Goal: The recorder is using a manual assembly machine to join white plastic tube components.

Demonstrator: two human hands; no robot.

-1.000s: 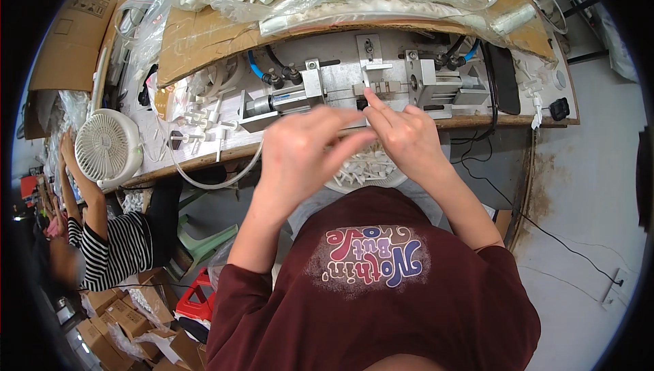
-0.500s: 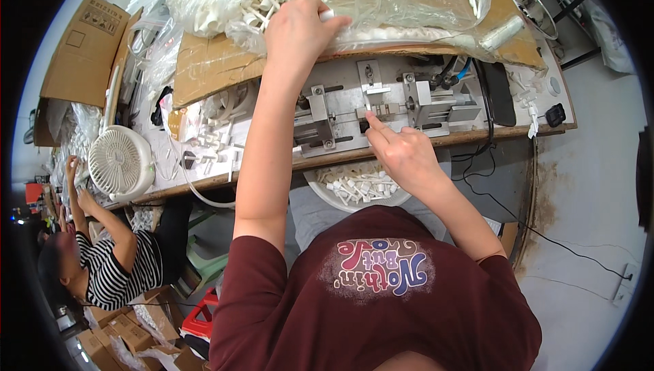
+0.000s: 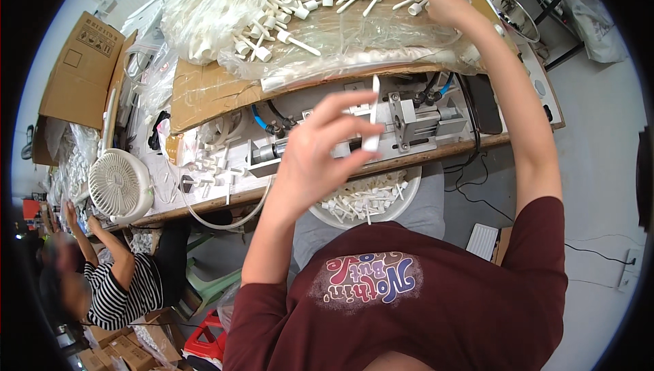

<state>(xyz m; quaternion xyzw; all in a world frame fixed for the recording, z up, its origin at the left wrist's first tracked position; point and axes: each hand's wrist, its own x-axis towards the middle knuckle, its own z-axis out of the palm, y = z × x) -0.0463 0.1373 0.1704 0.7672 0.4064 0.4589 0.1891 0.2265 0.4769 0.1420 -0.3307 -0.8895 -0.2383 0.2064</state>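
Observation:
In my left hand (image 3: 320, 146), slightly blurred, a white plastic capped stick (image 3: 375, 109) is held upright between thumb and fingers. This hand is in front of a metal clamping fixture (image 3: 409, 122) at the bench's near edge and hides part of it. My right hand (image 3: 443, 3) stretches to the far right of a pile of similar white capped sticks (image 3: 293, 13). Its fingers are extended, with the fingertips at one of the pieces. The pile lies on clear plastic film over a cardboard sheet (image 3: 204, 98).
A bowl (image 3: 413, 190) of white pieces sits at my lap, under the bench edge. Left of the fixture are loose white parts (image 3: 211, 166) and a white fan (image 3: 119, 186). Black cables (image 3: 477, 119) hang at the right. Another person in a striped top (image 3: 139, 282) works at far left.
My left hand has come back from the pile to the front of the fixture with a capped stick. My right hand has left the fixture and reached up to the pile's right side.

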